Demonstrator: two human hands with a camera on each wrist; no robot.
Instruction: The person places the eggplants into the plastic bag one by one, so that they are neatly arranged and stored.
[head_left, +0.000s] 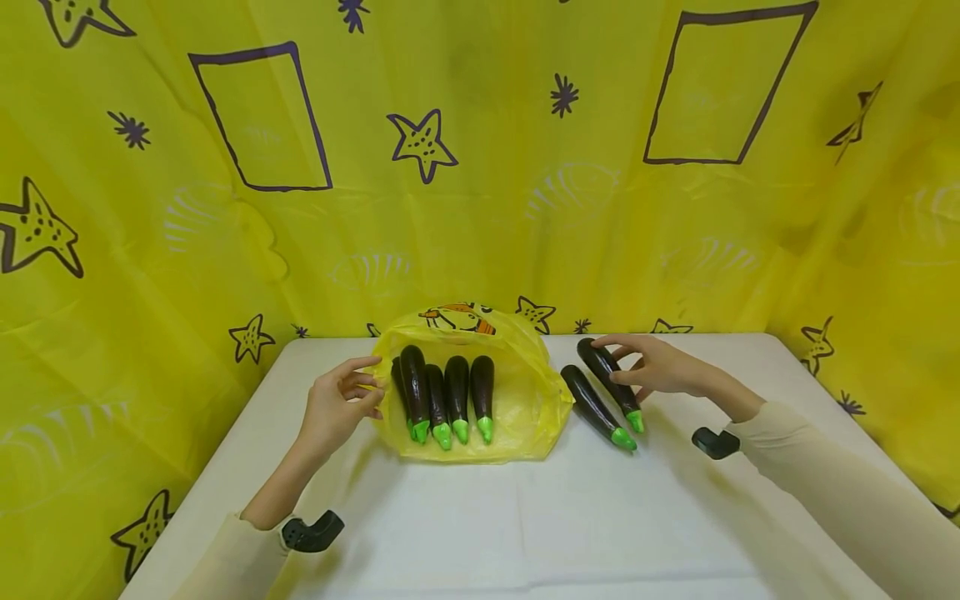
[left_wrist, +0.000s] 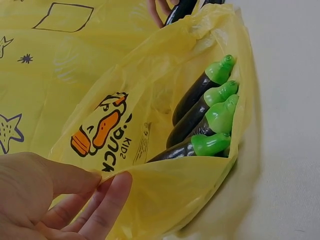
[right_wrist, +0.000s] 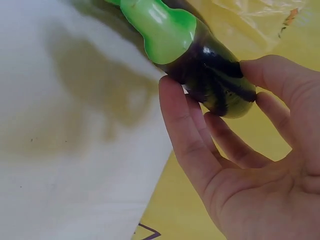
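My left hand [head_left: 333, 404] pinches the left rim of a yellow plastic bag [head_left: 528, 417] between thumb and fingers. The bag lies on its side with its mouth facing me, and several dark eggplants [head_left: 482, 387] with green stem ends lie side by side inside. A cartoon duck print [left_wrist: 102, 127] shows on the bag in the left wrist view. To the right of the bag, my right hand [head_left: 660, 367] holds an eggplant [right_wrist: 210, 60] around its dark body, thumb on one side and fingers on the other. Another eggplant [head_left: 591, 402] lies beside it, its top near the bag's right edge.
The white tabletop [head_left: 465, 517] stretches in front of the bag. A yellow patterned curtain [head_left: 480, 225] hangs behind and along both sides. Dark wrist cameras [head_left: 313, 532] sit on both wrists.
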